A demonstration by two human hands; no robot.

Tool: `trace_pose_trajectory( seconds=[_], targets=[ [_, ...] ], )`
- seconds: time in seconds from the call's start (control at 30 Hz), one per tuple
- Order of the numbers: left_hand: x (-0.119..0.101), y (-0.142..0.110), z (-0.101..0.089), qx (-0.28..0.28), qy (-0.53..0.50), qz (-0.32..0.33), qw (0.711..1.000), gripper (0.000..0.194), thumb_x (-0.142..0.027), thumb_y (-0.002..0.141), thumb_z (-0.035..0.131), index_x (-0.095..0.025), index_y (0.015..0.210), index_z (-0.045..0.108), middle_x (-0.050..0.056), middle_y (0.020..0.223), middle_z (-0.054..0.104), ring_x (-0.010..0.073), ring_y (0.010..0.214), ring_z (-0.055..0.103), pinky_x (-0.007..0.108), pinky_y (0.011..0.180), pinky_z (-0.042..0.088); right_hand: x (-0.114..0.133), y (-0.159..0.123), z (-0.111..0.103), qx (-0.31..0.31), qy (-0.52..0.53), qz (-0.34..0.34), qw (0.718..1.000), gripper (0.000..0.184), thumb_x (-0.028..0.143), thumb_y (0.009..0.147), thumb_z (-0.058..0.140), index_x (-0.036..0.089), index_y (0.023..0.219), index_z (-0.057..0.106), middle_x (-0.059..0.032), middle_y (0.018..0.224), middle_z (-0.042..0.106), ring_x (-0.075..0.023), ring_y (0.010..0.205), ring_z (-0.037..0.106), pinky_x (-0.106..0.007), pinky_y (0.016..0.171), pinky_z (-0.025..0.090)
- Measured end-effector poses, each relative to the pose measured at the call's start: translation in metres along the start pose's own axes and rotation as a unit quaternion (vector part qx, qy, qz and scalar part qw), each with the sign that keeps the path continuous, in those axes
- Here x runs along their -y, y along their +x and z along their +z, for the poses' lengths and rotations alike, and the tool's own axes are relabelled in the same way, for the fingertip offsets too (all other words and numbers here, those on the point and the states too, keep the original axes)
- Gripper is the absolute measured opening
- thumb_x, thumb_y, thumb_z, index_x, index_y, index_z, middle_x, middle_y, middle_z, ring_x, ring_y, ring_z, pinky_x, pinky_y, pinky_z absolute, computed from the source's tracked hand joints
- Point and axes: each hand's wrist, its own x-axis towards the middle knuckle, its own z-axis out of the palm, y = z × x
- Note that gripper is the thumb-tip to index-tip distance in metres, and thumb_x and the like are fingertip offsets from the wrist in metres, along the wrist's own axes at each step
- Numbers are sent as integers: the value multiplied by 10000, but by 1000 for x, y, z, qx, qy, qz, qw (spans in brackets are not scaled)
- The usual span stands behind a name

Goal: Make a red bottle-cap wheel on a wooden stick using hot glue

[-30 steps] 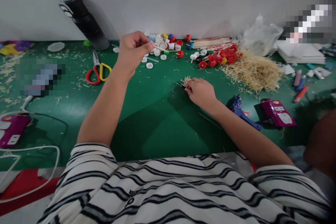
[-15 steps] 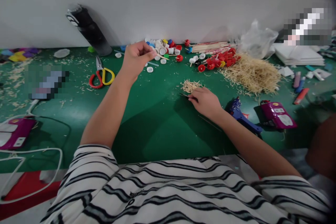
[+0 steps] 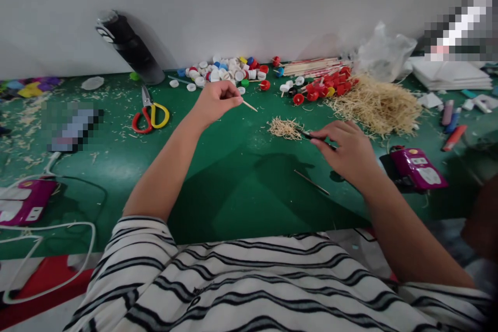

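My left hand [image 3: 218, 102] is closed in a pinch on a thin wooden stick [image 3: 249, 106], whose free end points right and slightly down above the green table. In my right hand [image 3: 347, 151] are dark tweezers [image 3: 330, 146], held between thumb and fingers. Their tip lies at the right edge of a small heap of short straw shreds [image 3: 285, 128]. Beyond my left hand lies a pile of bottle caps [image 3: 229, 70], mostly white. A thin rod [image 3: 311, 182] rests on the table left of my right forearm.
Red caps on sticks [image 3: 322, 88] lie beside a large straw heap [image 3: 383, 106]. Scissors [image 3: 151, 111] and a black bottle [image 3: 134, 46] are at left. A purple box [image 3: 418, 168] sits right of my forearm. A person's arm [image 3: 482, 218] shows at the right edge.
My left hand has lowered with the stick, showing more of the caps behind. My right hand has moved right with the tweezers, uncovering the small straw heap; its forearm now hides the blue glue gun.
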Motion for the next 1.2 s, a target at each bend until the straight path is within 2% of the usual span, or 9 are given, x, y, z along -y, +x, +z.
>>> trace_pose_trajectory(
  seconds=[0.17,0.33,0.5,0.67,0.77,0.9,1.0,1.07,1.2],
  targets=[
    [-4,-5,7,111,41,-22,993,156,-331,790,741,-203,858,684,25,732,629,131,683,551,304,655,455,-29,-9,9,125,-75,-99,984,294,333,1040,533,268,1047,819,-98,1098,773,-284,997,615,-454,913,477],
    [-3,-8,8,186,77,-30,979,174,-324,782,755,-200,896,713,49,801,688,139,718,601,310,683,480,-41,15,34,181,-40,-132,974,326,200,1015,478,203,1064,800,-132,1150,741,-266,1048,647,-431,952,498],
    [-4,-8,7,210,112,-32,971,143,-319,791,742,-213,883,715,51,789,694,139,687,592,309,655,473,-36,33,49,186,10,-164,969,339,173,1006,447,203,1062,780,-139,1217,725,-258,1141,666,-430,1013,529],
    [-8,-8,4,216,121,-34,968,148,-321,782,748,-215,880,718,48,778,689,143,681,586,312,652,468,-26,22,32,134,9,-171,976,380,180,1031,405,219,1114,774,-132,1224,733,-268,1178,661,-452,1038,533],
    [-11,-8,1,233,140,-44,962,162,-336,783,745,-217,891,725,53,794,700,159,697,605,321,651,465,-11,3,13,95,1,-158,983,383,179,1038,423,233,1136,790,-132,1199,749,-277,1136,672,-481,1041,528],
    [-16,-9,0,311,165,-31,935,166,-357,790,730,-218,881,734,58,824,731,169,705,633,315,653,456,29,-34,5,81,1,-176,981,355,190,1064,445,224,1139,791,-120,1141,778,-243,995,671,-427,938,550],
    [-19,-11,5,369,169,-18,914,167,-358,804,715,-222,899,731,50,833,744,161,698,637,300,656,450,62,-56,18,77,14,-220,972,319,167,1068,472,233,1153,771,-78,1138,789,-202,957,659,-359,883,531],
    [-20,-12,9,396,171,-14,902,169,-358,815,700,-221,910,728,46,841,746,155,694,631,291,651,449,79,-60,31,94,14,-233,968,302,164,1066,484,231,1167,761,-71,1153,786,-198,941,647,-348,850,516],
    [-22,-10,2,407,182,-19,895,186,-373,808,696,-213,896,732,44,864,754,153,706,629,284,661,463,100,-33,51,171,-26,-226,959,268,196,1062,497,210,1126,758,-93,1119,769,-226,933,638,-362,780,478]
  ],
)
